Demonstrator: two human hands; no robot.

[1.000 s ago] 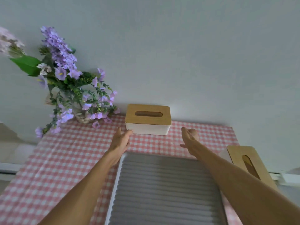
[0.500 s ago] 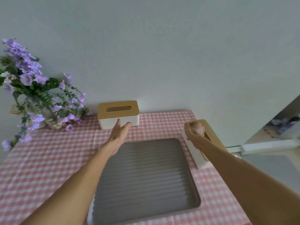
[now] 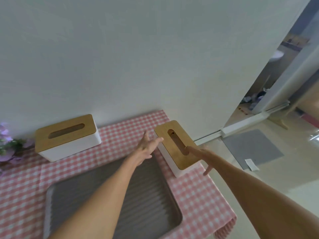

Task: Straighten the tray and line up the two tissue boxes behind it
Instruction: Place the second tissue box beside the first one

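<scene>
A grey ribbed tray (image 3: 151, 200) lies on the pink checked tablecloth, partly under my forearms. One white tissue box with a wooden lid (image 3: 66, 136) stands against the wall behind the tray's left part. A second tissue box (image 3: 176, 145) sits at the table's right edge, turned lengthwise, away from the wall. My left hand (image 3: 146, 148) is open, fingers spread, its fingertips at that box's left side. My right hand (image 3: 201, 156) is open over the box's near right corner, palm down, one finger reaching onto the lid beside the slot.
Purple artificial flowers (image 3: 6, 145) stand at the far left by the wall. The table's right edge (image 3: 222, 200) drops to a pale floor with a grey mat (image 3: 252, 149). A doorway opens at the right.
The view swung right. Both hands left the first tissue box and moved to the second one; my right hand opened from a loose fist and now lies against that box.
</scene>
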